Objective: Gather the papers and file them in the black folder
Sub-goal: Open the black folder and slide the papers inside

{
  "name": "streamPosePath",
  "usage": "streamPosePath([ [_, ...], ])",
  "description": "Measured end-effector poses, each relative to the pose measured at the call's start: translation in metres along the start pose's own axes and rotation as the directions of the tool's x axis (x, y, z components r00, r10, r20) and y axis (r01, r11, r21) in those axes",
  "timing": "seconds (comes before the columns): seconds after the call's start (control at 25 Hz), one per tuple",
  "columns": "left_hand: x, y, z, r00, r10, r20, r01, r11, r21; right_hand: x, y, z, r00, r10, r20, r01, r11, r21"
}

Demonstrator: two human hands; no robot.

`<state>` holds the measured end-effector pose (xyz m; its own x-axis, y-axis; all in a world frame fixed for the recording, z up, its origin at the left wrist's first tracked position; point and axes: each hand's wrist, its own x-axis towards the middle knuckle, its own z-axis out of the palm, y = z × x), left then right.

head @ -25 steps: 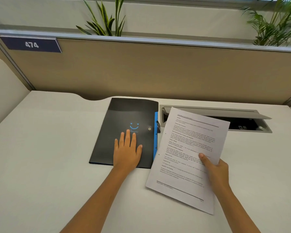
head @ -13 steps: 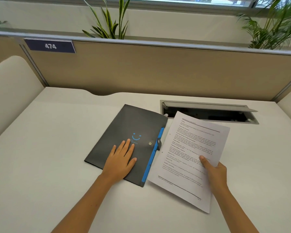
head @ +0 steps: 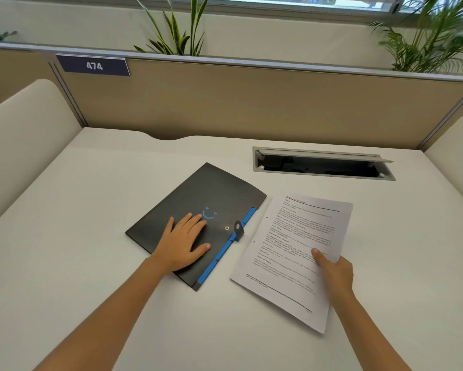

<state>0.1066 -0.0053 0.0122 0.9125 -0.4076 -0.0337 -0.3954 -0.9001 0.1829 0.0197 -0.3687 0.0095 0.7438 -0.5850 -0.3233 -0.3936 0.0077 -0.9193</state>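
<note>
The black folder [head: 211,194] lies closed on the white desk, turned at an angle, with a blue smiley on its cover, a blue edge strip and a snap tab on its right side. My left hand [head: 183,243] rests flat on the folder's near half, fingers spread. To the right of the folder, the printed papers [head: 292,245] lie as a thin stack, low over or on the desk. My right hand [head: 332,269] pinches the stack's right edge, thumb on top.
An open cable hatch [head: 322,167] is sunk into the desk behind the papers. A tan partition [head: 251,103] with a "474" label closes the back, padded side panels flank the desk, and plants stand behind the partition.
The folder has been rotated clockwise under my left hand and slid left. The papers have been lowered toward the desk and now sit apart from the folder, no longer overlapping it.
</note>
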Motion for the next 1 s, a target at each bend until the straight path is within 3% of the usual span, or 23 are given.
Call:
streamPosePath([
  [0.32,0.013,0.058,0.000,0.986,-0.140,0.094,0.131,0.986,0.100,-0.014,0.001,-0.005,1.000,-0.007,-0.013,0.007,0.999,-0.033],
  [0.6,0.010,0.057,-0.041,0.994,0.094,0.053,-0.105,0.954,0.280,-0.022,0.006,-0.011,1.000,0.008,0.003,-0.008,0.999,-0.040],
  [0.68,0.014,0.050,-0.067,0.993,0.104,0.063,-0.120,0.926,0.358,-0.023,0.006,-0.013,1.000,0.004,0.008,-0.003,0.999,-0.041],
  [0.88,0.021,0.040,-0.115,0.997,0.061,-0.054,-0.022,0.842,0.539,-0.026,0.003,-0.014,0.999,-0.006,0.034,0.008,0.999,-0.051],
  [1.0,0.020,0.038,-0.130,0.956,0.117,-0.268,0.062,0.816,0.575,-0.027,0.002,-0.014,0.999,-0.008,0.039,0.010,0.999,-0.052],
])
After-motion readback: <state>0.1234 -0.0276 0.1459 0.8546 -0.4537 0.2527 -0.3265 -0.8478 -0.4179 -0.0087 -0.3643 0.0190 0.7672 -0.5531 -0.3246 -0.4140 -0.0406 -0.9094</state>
